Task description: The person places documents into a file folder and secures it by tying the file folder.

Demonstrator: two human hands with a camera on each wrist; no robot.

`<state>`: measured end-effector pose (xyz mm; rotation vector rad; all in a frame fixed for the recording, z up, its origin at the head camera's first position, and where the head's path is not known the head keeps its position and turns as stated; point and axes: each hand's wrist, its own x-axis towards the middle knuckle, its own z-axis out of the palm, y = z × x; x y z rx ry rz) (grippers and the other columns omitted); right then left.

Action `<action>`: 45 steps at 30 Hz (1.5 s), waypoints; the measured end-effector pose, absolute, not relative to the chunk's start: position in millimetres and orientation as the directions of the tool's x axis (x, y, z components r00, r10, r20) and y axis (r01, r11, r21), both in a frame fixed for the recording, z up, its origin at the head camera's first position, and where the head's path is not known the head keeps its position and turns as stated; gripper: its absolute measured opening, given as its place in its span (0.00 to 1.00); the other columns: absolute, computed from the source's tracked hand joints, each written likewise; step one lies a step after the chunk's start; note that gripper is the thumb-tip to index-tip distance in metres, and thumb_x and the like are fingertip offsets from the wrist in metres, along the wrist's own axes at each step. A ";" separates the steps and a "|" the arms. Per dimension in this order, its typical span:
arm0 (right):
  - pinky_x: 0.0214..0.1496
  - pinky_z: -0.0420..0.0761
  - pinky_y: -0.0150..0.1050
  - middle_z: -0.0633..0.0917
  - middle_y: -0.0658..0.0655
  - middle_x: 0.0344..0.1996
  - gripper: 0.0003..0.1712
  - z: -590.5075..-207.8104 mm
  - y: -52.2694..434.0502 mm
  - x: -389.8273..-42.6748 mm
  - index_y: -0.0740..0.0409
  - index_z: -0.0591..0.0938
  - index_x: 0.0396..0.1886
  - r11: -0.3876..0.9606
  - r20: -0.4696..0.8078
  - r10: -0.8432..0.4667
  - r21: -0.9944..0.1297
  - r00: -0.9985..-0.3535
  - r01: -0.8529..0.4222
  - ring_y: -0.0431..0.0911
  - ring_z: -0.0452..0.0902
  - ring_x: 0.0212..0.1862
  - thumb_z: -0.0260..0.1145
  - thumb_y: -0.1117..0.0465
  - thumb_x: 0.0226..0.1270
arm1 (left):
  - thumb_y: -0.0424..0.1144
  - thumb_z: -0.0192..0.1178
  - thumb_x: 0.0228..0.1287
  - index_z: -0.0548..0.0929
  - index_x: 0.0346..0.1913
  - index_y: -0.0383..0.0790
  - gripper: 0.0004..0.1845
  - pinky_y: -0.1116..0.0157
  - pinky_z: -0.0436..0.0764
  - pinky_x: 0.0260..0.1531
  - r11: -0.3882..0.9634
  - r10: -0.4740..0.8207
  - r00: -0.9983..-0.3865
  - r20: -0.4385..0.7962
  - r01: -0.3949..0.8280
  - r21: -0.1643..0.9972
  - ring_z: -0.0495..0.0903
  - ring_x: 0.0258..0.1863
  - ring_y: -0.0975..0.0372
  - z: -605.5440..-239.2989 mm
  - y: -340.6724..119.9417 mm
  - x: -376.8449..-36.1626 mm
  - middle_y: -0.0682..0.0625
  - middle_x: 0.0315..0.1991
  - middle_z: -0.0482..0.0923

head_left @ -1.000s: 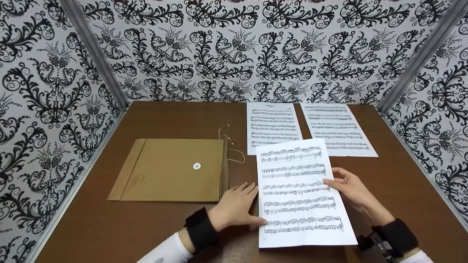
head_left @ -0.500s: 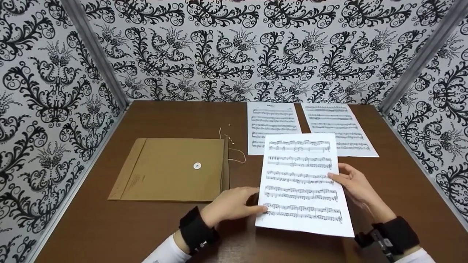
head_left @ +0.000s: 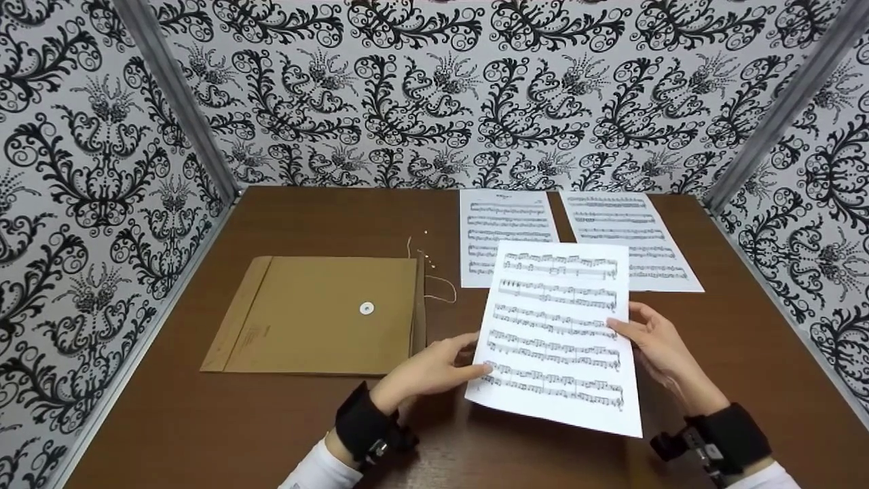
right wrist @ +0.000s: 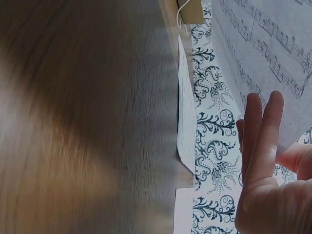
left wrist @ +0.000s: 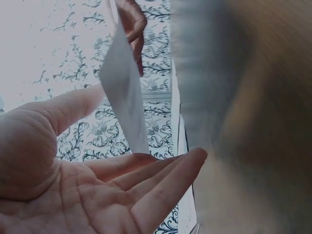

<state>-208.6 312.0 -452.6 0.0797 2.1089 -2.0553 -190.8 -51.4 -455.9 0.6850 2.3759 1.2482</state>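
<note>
Over the brown desk (head_left: 204, 421), both hands, left (head_left: 426, 372) and right (head_left: 657, 346), pinched opposite edges of a raised music sheet (head_left: 557, 333).

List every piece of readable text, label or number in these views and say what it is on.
No words or numbers can be read.
Held music sheet: printed staves and notes only.
Two sheets lying behind: the left one's title is too small to read.
Brown envelope: faint corner print, illegible.

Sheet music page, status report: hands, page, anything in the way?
Left hand and right hand pinch sheet music page, lifted off table. Two more pages lie beyond; envelope left.
</note>
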 end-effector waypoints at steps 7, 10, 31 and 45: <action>0.36 0.89 0.33 0.92 0.43 0.34 0.23 -453.2 307.4 -207.2 0.61 0.65 0.64 0.016 -0.182 -0.071 -0.983 -0.981 0.181 0.38 0.90 0.35 0.62 0.64 0.76 | 0.39 0.57 0.76 0.62 0.77 0.32 0.32 0.51 0.79 0.66 0.354 0.625 -0.779 -0.053 0.221 0.909 0.77 0.69 0.47 -457.1 -51.5 -196.9 0.37 0.65 0.79; 0.36 0.89 0.33 0.92 0.42 0.34 0.26 -453.5 305.1 -206.7 0.62 0.63 0.66 0.015 -0.192 -0.066 -0.981 -0.979 0.191 0.38 0.90 0.35 0.62 0.63 0.76 | 0.37 0.55 0.77 0.59 0.78 0.30 0.33 0.53 0.79 0.65 0.303 0.640 -0.768 -0.041 0.204 0.931 0.77 0.68 0.46 -457.9 -52.4 -199.7 0.34 0.65 0.78; 0.43 0.89 0.34 0.90 0.41 0.37 0.25 -449.5 279.8 -204.4 0.62 0.60 0.68 -0.079 -0.207 -0.065 -0.974 -0.976 0.211 0.37 0.89 0.39 0.57 0.66 0.78 | 0.29 0.45 0.77 0.53 0.81 0.33 0.32 0.60 0.85 0.55 0.161 0.632 -0.772 -0.064 0.049 0.986 0.83 0.56 0.49 -443.7 -66.4 -210.8 0.29 0.63 0.75; 0.40 0.88 0.33 0.90 0.41 0.37 0.31 -450.7 269.6 -208.7 0.60 0.58 0.73 -0.113 -0.223 -0.114 -0.965 -0.968 0.236 0.37 0.89 0.39 0.58 0.68 0.76 | 0.28 0.43 0.77 0.51 0.81 0.33 0.32 0.66 0.86 0.46 0.113 0.628 -0.773 -0.089 -0.023 0.993 0.86 0.46 0.61 -437.1 -89.7 -224.9 0.28 0.63 0.76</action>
